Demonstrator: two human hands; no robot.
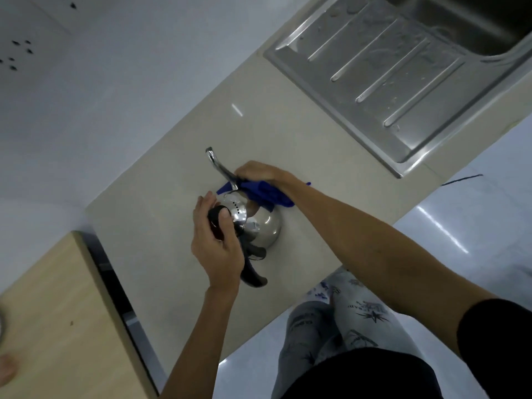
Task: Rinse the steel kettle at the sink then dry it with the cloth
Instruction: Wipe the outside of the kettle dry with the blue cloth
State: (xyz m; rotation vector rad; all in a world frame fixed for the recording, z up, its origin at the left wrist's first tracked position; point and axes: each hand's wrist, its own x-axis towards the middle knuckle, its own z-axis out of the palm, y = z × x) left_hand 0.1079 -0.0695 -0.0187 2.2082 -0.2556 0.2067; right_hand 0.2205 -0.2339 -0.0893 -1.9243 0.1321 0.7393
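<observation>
The shiny steel kettle (263, 226) sits on the beige counter (172, 180), its curved spout pointing away toward the wall. My left hand (214, 243) grips the kettle's black top handle, with the black end of the handle sticking out below my wrist. My right hand (259, 172) presses a blue cloth (264, 191) against the kettle's upper body at the base of the spout. The cloth covers part of the kettle's far side. The steel sink (472, 27) lies at the upper right, apart from the kettle.
A ribbed steel drainboard (383, 70) adjoins the sink basin. A wooden surface (57, 326) sits lower left beside a dark gap. A white wall with sockets is at the left. The counter's front edge runs by my patterned trousers (331, 321).
</observation>
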